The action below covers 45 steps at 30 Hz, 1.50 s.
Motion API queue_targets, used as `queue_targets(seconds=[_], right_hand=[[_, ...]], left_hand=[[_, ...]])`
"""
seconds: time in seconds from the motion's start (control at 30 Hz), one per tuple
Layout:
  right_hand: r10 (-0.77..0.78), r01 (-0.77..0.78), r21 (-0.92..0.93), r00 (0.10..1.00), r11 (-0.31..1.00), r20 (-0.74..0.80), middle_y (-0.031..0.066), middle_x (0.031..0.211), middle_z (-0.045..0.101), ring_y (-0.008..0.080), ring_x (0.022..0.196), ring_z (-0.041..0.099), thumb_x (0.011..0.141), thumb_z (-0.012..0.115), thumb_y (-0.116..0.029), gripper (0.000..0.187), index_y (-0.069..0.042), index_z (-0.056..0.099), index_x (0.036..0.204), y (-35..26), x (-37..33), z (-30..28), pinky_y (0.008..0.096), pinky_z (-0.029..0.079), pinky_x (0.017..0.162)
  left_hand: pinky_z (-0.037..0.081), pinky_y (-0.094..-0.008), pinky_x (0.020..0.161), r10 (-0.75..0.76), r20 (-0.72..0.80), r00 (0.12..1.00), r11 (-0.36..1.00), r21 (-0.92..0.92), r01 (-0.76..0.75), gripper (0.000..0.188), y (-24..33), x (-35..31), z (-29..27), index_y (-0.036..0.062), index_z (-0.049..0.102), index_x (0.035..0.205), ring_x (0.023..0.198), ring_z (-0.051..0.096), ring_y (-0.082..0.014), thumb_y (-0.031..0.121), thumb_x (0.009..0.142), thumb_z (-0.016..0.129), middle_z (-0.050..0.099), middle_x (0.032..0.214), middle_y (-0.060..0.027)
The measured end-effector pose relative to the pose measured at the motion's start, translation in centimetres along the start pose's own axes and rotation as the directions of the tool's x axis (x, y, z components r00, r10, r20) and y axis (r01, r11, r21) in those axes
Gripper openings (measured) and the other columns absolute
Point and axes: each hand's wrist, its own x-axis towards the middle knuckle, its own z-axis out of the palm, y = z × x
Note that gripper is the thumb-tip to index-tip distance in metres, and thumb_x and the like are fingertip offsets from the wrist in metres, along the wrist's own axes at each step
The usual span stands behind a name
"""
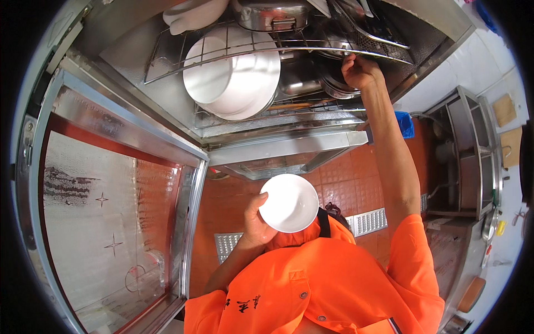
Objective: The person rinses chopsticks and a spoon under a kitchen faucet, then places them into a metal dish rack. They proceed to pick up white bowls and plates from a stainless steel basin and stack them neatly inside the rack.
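Held in front of my orange shirt is a white bowl (290, 205), tilted so its inside shows. My left hand (257, 224) is closed on its left rim, thumb over the edge. My right hand (360, 72) reaches up into the metal cabinet, fingers curled just under the front rail of the upper wire rack (233, 55). Round metal pans (339, 88) sit right beside its fingers. What those fingers grip is hidden. Left of them, large white bowls (231, 83) stand nested on the lower level.
The glass cabinet door (111, 206) hangs open on the left; another door panel (283, 153) juts out below the shelves. A metal casserole (272, 15) and a white dish (194, 14) rest on the upper rack. To the right stands a metal shelf unit (464, 156) over red floor tiles (356, 183).
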Motion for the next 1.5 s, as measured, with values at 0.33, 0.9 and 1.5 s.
queue_targets(seconds=[0.33, 0.9, 1.5], right_hand=[[-0.095, 0.098, -0.154, 0.995, 0.983, 0.032, 0.0079, 0.074, 0.06, 0.0163, 0.062, 0.058, 0.097, 0.042, -0.015, 0.02, -0.002, 0.056, 0.092, -0.6, 0.1, -0.5, 0.0268, 0.048, 0.052], [-0.155, 0.137, -0.296, 0.987, 0.945, -0.038, 0.0162, 0.083, 0.062, 0.0227, 0.062, 0.061, 0.096, 0.032, -0.007, 0.02, 0.001, 0.047, 0.106, -0.3, 0.0, -1.0, 0.032, 0.051, 0.049], [-0.483, 0.411, -0.71, 0.868, 0.572, 0.113, 0.0124, 0.073, 0.066, 0.0166, 0.052, 0.063, 0.095, 0.043, -0.009, 0.019, 0.001, 0.06, 0.096, -0.5, -1.7, 1.8, 0.028, 0.052, 0.041]], left_hand=[[0.044, -0.0454, 0.095, 0.028, -0.006, 1.0, 0.999, -0.023, -0.029, 0.061, 0.0, -0.3, 0.1, -0.0007, 0.046, 0.127, 0.11, 0.055, -0.031, 0.04, 0.081, 0.054, 0.056, 0.121, -0.0157], [0.043, -0.0447, 0.095, -0.014, 0.036, 0.999, 1.0, -0.022, 0.015, 0.06, -0.1, -1.3, -0.7, 0.0007, 0.048, 0.125, 0.11, 0.055, -0.0301, 0.04, 0.08, 0.054, 0.057, 0.119, -0.0141], [0.042, -0.0459, 0.097, -0.011, 0.029, 1.0, 1.0, -0.003, 0.011, 0.062, -0.2, -1.7, -0.8, -0.0004, 0.046, 0.127, 0.112, 0.054, -0.0314, 0.04, 0.08, 0.054, 0.056, 0.121, -0.0153]])
